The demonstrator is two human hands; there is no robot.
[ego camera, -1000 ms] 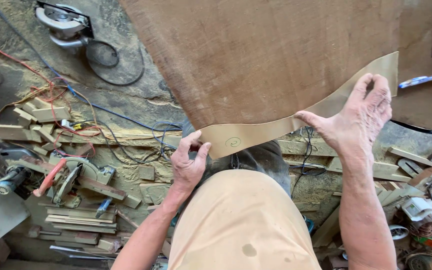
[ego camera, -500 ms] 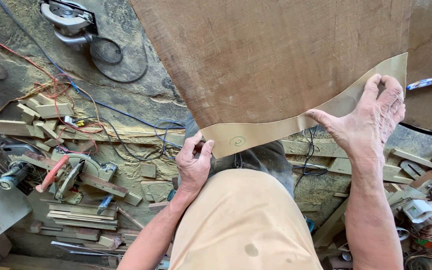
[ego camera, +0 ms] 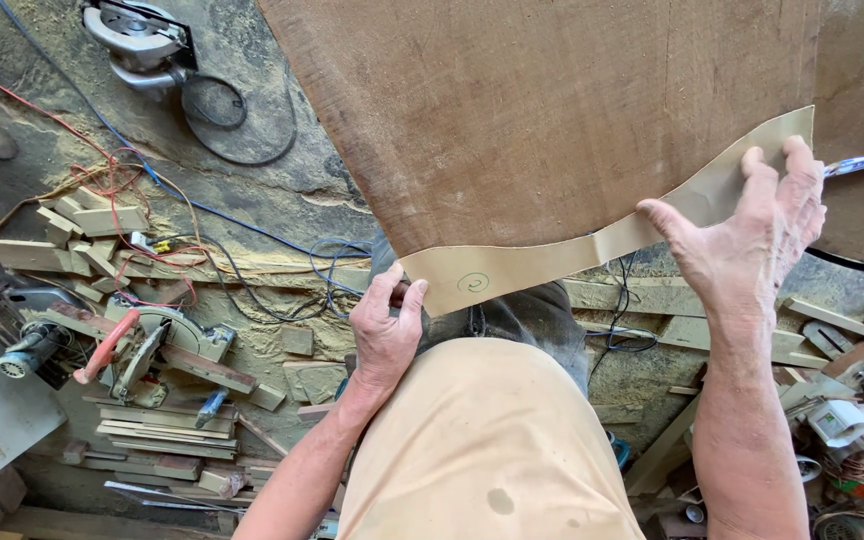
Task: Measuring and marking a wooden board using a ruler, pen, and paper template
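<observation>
Workshop floor [ego camera: 282,190], dusty concrete strewn with sawdust, wood offcuts [ego camera: 82,235], tangled cables [ego camera: 252,235] and a circular saw [ego camera: 137,35]. Head view: a large rough-grained brown board [ego camera: 552,110] lies across the upper frame. Along its near edge rests a thin, curved tan template strip [ego camera: 542,265]. The left hand [ego camera: 384,335] pinches the strip's left end; the right hand [ego camera: 752,235] grips its right end against the board.

Round saw [ego camera: 137,35] with a black cord on the dusty floor [ego camera: 282,185], red and blue wires [ego camera: 122,175], small wood blocks [ego camera: 72,235], chop saw [ego camera: 147,340] with a red handle, flat wood strips [ego camera: 157,425]
</observation>
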